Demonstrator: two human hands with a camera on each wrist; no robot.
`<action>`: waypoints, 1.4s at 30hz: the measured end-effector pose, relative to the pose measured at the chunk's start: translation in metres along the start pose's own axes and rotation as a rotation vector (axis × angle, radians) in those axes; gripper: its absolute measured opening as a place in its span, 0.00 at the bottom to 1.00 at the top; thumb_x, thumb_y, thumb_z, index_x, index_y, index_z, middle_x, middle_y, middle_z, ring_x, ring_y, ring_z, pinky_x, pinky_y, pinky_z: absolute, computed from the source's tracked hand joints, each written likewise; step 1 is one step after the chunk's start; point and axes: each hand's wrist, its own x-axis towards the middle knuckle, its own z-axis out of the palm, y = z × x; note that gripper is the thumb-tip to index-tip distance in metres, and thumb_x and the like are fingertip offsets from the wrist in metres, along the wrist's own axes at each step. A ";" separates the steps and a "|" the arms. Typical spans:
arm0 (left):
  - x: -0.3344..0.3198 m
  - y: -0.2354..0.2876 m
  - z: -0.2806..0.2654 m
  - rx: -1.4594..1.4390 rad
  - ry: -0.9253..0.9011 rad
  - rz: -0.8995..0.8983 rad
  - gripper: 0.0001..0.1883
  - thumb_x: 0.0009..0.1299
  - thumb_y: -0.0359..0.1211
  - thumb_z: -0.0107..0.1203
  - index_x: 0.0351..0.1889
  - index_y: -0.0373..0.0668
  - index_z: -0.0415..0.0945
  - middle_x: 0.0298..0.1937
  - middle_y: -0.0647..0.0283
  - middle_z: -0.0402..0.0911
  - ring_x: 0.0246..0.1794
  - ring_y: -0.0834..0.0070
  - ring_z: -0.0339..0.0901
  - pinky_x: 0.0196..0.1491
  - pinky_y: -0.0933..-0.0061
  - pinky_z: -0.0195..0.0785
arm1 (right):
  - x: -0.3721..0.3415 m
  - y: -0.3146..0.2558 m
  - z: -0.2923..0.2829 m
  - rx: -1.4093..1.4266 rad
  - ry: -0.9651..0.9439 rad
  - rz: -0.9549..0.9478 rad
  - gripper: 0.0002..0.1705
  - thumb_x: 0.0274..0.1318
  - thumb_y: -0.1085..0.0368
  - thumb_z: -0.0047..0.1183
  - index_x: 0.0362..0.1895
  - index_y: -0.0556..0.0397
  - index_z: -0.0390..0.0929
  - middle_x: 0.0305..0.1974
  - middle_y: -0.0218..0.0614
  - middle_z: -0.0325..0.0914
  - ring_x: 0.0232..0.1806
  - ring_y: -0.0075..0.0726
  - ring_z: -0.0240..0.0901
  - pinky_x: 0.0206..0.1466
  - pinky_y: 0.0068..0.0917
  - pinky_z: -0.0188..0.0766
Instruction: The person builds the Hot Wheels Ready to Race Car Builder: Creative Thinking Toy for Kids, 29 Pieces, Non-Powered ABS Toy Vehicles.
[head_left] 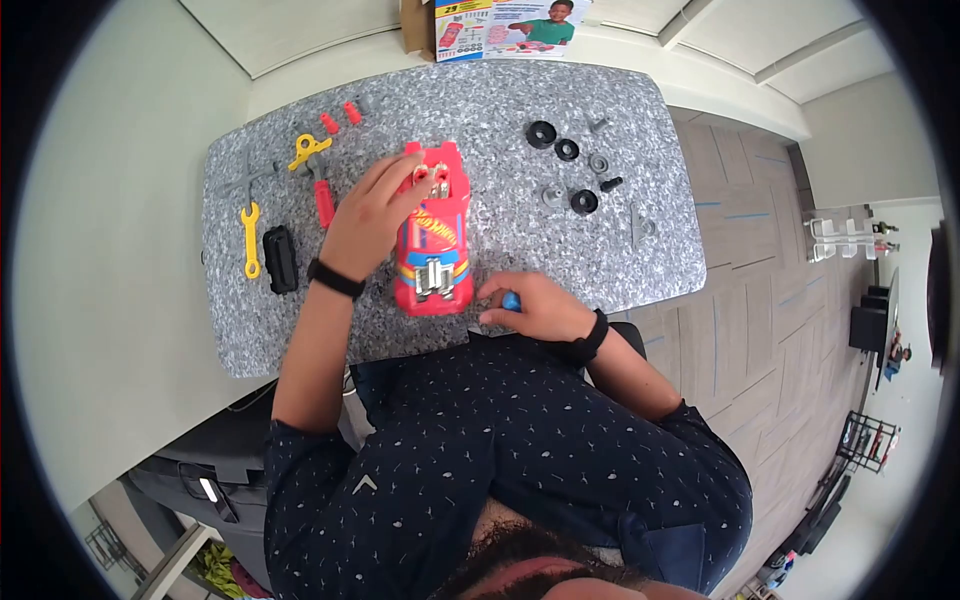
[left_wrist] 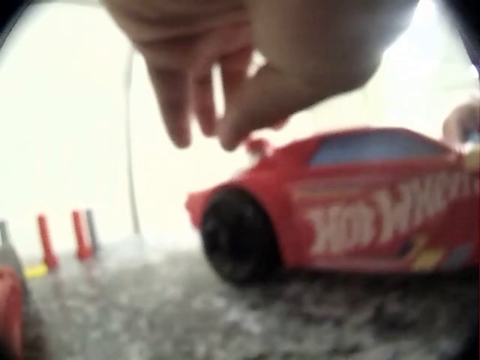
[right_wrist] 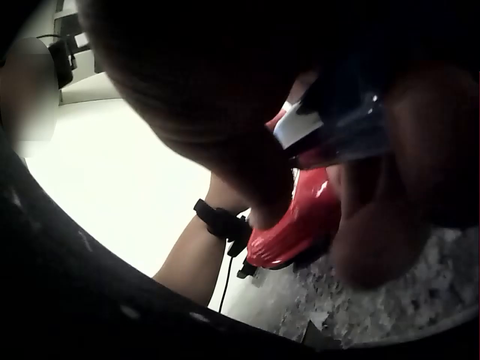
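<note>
A red toy car [head_left: 433, 235] with Hot Wheels lettering stands on the speckled table, its silver engine toward the person. My left hand [head_left: 372, 212] reaches over the car's far end. In the left wrist view, the fingers [left_wrist: 172, 112] of that hand extend downward over the red body [left_wrist: 360, 202], above a black wheel [left_wrist: 238, 236]. Beside the near end of the car, my right hand [head_left: 545, 308] holds a small blue piece [head_left: 511, 301] between curled fingers. In the dark right wrist view this piece [right_wrist: 352, 135] looks shiny, but most of it is hidden; I cannot tell its kind.
On the left lie a yellow wrench [head_left: 251, 240], a black part [head_left: 281, 260], a red-handled tool [head_left: 323, 203], a yellow piece [head_left: 309, 150] and red pegs [head_left: 352, 113]. Several black wheels [head_left: 541, 134] and grey bits [head_left: 553, 196] lie right. A toy box [head_left: 500, 30] stands behind.
</note>
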 end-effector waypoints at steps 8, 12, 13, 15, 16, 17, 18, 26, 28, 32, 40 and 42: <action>-0.064 0.097 -0.016 0.041 -0.109 -0.475 0.58 0.59 0.53 0.82 0.86 0.47 0.66 0.85 0.40 0.66 0.76 0.38 0.72 0.75 0.39 0.70 | 0.002 0.034 -0.090 -0.658 0.763 0.001 0.30 0.58 0.67 0.78 0.63 0.58 0.83 0.59 0.53 0.84 0.58 0.65 0.85 0.60 0.51 0.83; -0.075 0.111 0.006 -0.062 -0.131 -0.608 0.69 0.55 0.55 0.84 0.92 0.48 0.55 0.81 0.34 0.67 0.73 0.35 0.73 0.74 0.37 0.69 | 0.016 0.063 -0.099 -0.647 0.643 0.004 0.27 0.57 0.70 0.76 0.61 0.58 0.84 0.59 0.54 0.84 0.59 0.67 0.84 0.62 0.53 0.83; -0.075 0.111 0.008 -0.096 -0.133 -0.647 0.69 0.55 0.54 0.84 0.93 0.48 0.53 0.79 0.34 0.68 0.72 0.35 0.73 0.74 0.37 0.69 | 0.017 0.062 -0.099 -0.615 0.628 0.025 0.27 0.57 0.71 0.75 0.61 0.58 0.85 0.59 0.54 0.84 0.59 0.68 0.84 0.62 0.53 0.82; -0.075 0.108 0.009 -0.139 -0.092 -0.632 0.68 0.57 0.50 0.82 0.94 0.48 0.51 0.78 0.36 0.69 0.69 0.37 0.74 0.72 0.37 0.70 | 0.017 0.059 -0.099 -0.626 0.674 0.018 0.23 0.56 0.74 0.72 0.57 0.58 0.87 0.57 0.51 0.85 0.55 0.63 0.86 0.58 0.48 0.84; -0.075 0.106 0.009 -0.160 -0.076 -0.622 0.68 0.58 0.48 0.81 0.94 0.48 0.49 0.77 0.37 0.69 0.68 0.37 0.75 0.71 0.37 0.71 | 0.015 0.046 -0.097 -0.531 0.692 -0.015 0.23 0.56 0.75 0.72 0.57 0.57 0.87 0.56 0.50 0.85 0.53 0.60 0.86 0.56 0.46 0.84; -0.075 0.104 0.009 -0.271 -0.029 -0.643 0.68 0.58 0.46 0.81 0.94 0.46 0.48 0.77 0.37 0.69 0.69 0.38 0.75 0.72 0.38 0.70 | 0.012 0.027 -0.094 -0.434 0.708 -0.043 0.23 0.56 0.75 0.72 0.57 0.57 0.87 0.55 0.49 0.86 0.51 0.56 0.87 0.54 0.43 0.83; -0.074 0.102 0.007 -0.382 0.019 -0.663 0.68 0.59 0.45 0.81 0.94 0.44 0.48 0.77 0.38 0.69 0.69 0.39 0.75 0.73 0.38 0.70 | 0.009 0.006 -0.090 -0.336 0.724 -0.069 0.23 0.55 0.75 0.72 0.57 0.56 0.88 0.54 0.48 0.86 0.48 0.52 0.87 0.53 0.41 0.83; -0.070 0.077 0.016 -1.072 0.206 -0.594 0.70 0.63 0.39 0.83 0.94 0.37 0.41 0.85 0.44 0.65 0.83 0.57 0.69 0.83 0.54 0.64 | 0.024 -0.062 -0.011 0.077 0.249 -0.394 0.28 0.54 0.74 0.77 0.61 0.53 0.87 0.57 0.41 0.87 0.47 0.42 0.87 0.53 0.36 0.84; -0.071 0.078 0.018 -1.169 0.231 -0.592 0.70 0.63 0.39 0.83 0.95 0.37 0.40 0.87 0.46 0.63 0.84 0.59 0.68 0.84 0.55 0.63 | 0.029 -0.065 -0.001 0.082 0.227 -0.430 0.29 0.54 0.74 0.77 0.62 0.53 0.87 0.59 0.41 0.86 0.50 0.44 0.88 0.57 0.39 0.86; -0.078 0.076 0.024 -1.327 0.256 -0.614 0.72 0.64 0.38 0.84 0.95 0.38 0.38 0.87 0.48 0.63 0.84 0.60 0.69 0.85 0.55 0.62 | 0.036 -0.058 -0.003 0.014 0.164 -0.546 0.30 0.53 0.75 0.80 0.62 0.53 0.90 0.63 0.39 0.84 0.59 0.45 0.85 0.65 0.40 0.85; -0.074 0.084 0.014 -1.638 0.211 -0.770 0.71 0.63 0.40 0.83 0.96 0.49 0.38 0.79 0.51 0.73 0.52 0.74 0.86 0.29 0.78 0.81 | 0.034 -0.055 0.008 0.016 0.097 -0.550 0.32 0.52 0.77 0.78 0.64 0.49 0.90 0.64 0.39 0.79 0.65 0.46 0.81 0.62 0.42 0.85; -0.076 0.085 0.018 -1.687 0.219 -0.777 0.72 0.63 0.44 0.83 0.96 0.51 0.38 0.78 0.51 0.74 0.49 0.75 0.87 0.24 0.79 0.79 | 0.033 -0.057 0.014 0.025 0.137 -0.520 0.33 0.52 0.75 0.79 0.65 0.49 0.89 0.64 0.39 0.79 0.65 0.47 0.81 0.62 0.42 0.85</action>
